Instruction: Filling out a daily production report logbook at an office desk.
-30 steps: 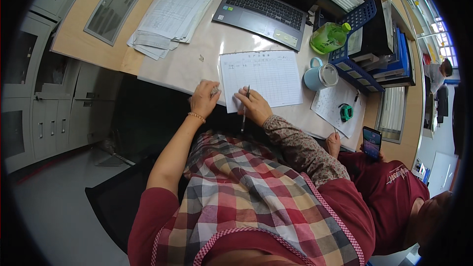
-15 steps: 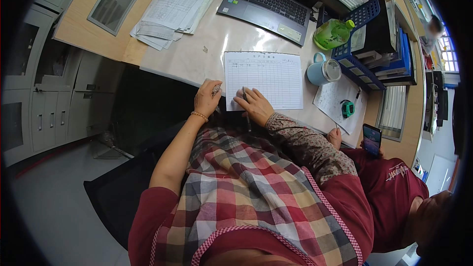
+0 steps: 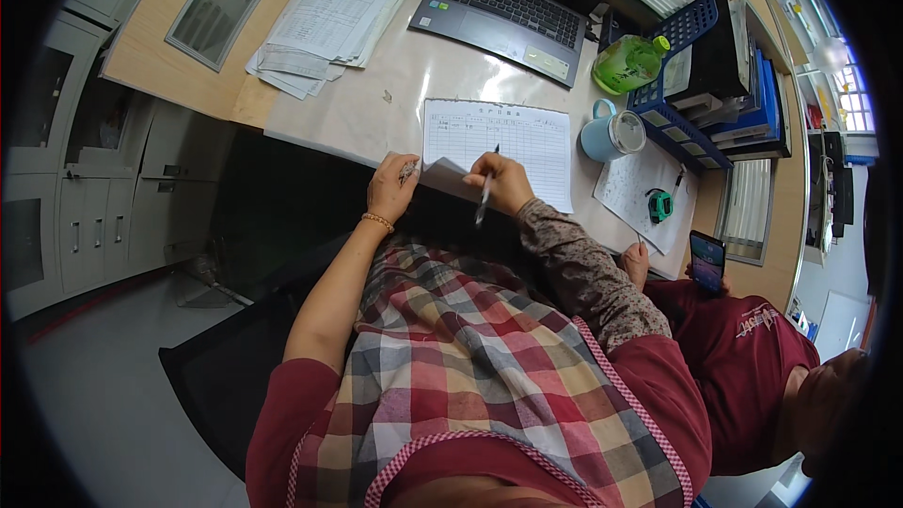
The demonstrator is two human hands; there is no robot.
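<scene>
A printed table form [image 3: 536, 155] lies near the desk's front edge, with a few handwritten entries in its top rows. Its lower left corner is curled up off the desk. My right hand [image 3: 508, 182] is closed around a dark pen [image 3: 484, 199], which slants over the form with one end toward the desk edge. The fingers are beside the curled corner; whether they also grip the paper I cannot tell. At the desk edge, left of the form, my left hand [image 3: 388, 190] is closed on a small shiny, crinkled-looking thing [image 3: 407, 170] whose kind is unclear.
Behind the form stands an open laptop [image 3: 508, 14], with a paper stack [image 3: 329, 9] to its left. Rightward are a light blue lidded mug [image 3: 602, 139], green bottle [image 3: 625, 64], blue file rack [image 3: 673, 127] and green tape measure [image 3: 660, 206]. A seated person holds a phone [image 3: 707, 261].
My right hand has risen from lying on the form and now closes round the pen. The form's lower left corner has curled up. My left hand stays nearly still.
</scene>
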